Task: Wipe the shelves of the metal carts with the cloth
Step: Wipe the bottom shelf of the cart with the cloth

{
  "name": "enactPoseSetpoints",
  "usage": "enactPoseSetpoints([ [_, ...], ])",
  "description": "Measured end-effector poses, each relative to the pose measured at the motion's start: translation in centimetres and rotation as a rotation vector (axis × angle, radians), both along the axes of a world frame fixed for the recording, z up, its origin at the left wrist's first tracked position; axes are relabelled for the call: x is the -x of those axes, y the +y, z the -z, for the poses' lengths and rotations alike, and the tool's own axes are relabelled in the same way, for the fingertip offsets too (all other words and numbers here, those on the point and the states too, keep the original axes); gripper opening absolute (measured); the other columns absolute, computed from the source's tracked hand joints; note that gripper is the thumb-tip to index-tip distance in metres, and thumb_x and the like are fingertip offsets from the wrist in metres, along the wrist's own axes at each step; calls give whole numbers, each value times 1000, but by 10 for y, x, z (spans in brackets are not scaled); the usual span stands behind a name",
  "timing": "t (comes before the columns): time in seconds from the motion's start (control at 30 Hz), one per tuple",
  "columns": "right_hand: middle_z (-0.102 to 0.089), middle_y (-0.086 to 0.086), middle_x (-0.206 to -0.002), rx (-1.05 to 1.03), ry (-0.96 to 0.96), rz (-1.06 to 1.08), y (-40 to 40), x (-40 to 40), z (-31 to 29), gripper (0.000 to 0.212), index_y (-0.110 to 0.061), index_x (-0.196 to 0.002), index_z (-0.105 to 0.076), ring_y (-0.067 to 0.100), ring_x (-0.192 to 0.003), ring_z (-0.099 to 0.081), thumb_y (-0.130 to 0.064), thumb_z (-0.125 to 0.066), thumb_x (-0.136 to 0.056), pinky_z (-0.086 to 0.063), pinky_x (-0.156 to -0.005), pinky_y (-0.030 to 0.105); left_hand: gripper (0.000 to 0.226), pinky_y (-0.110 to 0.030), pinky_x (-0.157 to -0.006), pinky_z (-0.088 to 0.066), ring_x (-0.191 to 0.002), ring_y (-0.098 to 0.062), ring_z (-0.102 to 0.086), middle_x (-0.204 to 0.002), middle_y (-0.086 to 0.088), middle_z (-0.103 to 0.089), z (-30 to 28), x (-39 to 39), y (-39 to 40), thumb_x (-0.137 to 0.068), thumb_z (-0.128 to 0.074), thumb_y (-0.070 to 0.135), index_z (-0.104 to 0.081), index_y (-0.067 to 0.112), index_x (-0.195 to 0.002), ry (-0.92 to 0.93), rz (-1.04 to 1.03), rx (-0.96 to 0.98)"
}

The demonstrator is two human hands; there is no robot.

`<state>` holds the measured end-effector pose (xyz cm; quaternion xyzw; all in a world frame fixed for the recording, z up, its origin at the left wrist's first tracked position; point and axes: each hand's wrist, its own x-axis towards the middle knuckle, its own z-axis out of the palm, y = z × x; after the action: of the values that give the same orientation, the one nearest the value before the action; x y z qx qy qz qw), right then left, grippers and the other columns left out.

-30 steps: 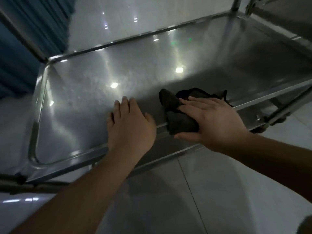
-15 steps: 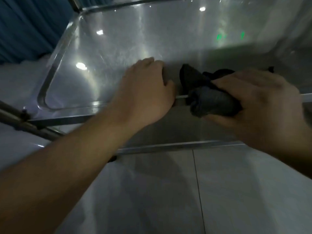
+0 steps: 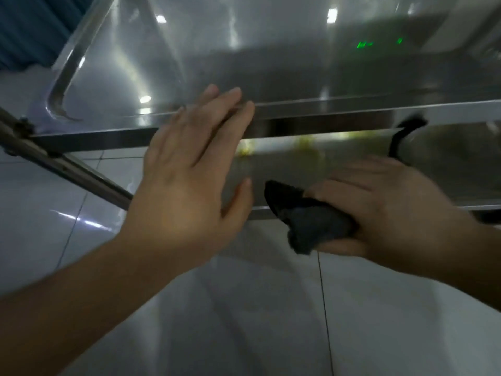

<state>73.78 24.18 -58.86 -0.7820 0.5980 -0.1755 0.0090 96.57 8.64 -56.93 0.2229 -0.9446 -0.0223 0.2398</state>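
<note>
The metal cart's upper shelf (image 3: 211,50) fills the top of the view, shiny and reflecting lights. Below its front rim lies a lower shelf (image 3: 284,169) with yellowish smears near its back. My left hand (image 3: 195,164) is spread flat, its fingertips resting on the upper shelf's front rim. My right hand (image 3: 385,207) grips a dark cloth (image 3: 306,221) at the lower shelf's front edge. A strip of the cloth (image 3: 398,139) sticks up behind my right hand.
A slanted metal bar (image 3: 70,166) of the cart frame runs from the left edge toward my left wrist. White glossy floor tiles (image 3: 244,321) lie below the cart. A blue curtain (image 3: 32,28) hangs at the top left.
The view has dropped closer to the cart. My right hand has carried the cloth down from the upper shelf's rim to the lower shelf's front edge. My left hand's fingers have straightened on the rim.
</note>
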Motion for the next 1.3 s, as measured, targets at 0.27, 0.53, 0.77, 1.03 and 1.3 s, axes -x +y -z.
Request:
enactPoseSetpoints([
  [0.27, -39, -25, -70, -327, -49, 145, -45, -10, 72, 50, -46, -97, -48, -8, -57, -38, -92, -32, -84, -25, -49, 17, 63, -44, -125, -28, -160, -20, -24, -171, -4, -33, 95, -83, -9, -98, -65, 27, -48, 17, -157, -417, 33, -152],
  [0.53, -49, -15, -61, -275, -99, 263, -114, -34, 124, 57, -34, -80, -48, 0, -51, -45, -91, -43, -80, -27, -44, 26, 62, -49, -113, -45, -139, -32, -56, -155, -12, -54, 128, -104, -41, -96, -70, 23, -52, 11, -154, -561, -117, -284],
  [0.77, -53, -5, -80, -223, -221, 446, -202, -85, 140, 65, -21, -111, -51, 17, -70, -56, -82, -46, -91, -46, -57, 36, 50, -27, -93, -49, -114, -17, -66, -131, 2, -67, 151, -134, -66, -100, -67, 31, -56, 24, -148, -481, -180, -485],
  [1.03, -67, 3, -110, -137, -116, 334, -262, -172, 156, 63, -23, -133, -53, 30, -103, -66, -74, -44, -97, -49, -81, 41, 74, -30, -84, -50, -109, -9, -62, -126, 12, -63, 163, -176, -116, -87, -60, 76, -56, 27, -143, -317, -605, -779],
  [1.3, -7, 5, -175, -362, 12, 131, -256, -202, 202, 61, -28, -165, -20, 35, -160, -2, -46, -25, -107, -10, -128, 56, 12, -28, -81, -60, -85, -17, -71, -85, 2, -72, 161, -123, -120, -91, -73, 20, -65, 16, -99, 706, -391, -1078],
])
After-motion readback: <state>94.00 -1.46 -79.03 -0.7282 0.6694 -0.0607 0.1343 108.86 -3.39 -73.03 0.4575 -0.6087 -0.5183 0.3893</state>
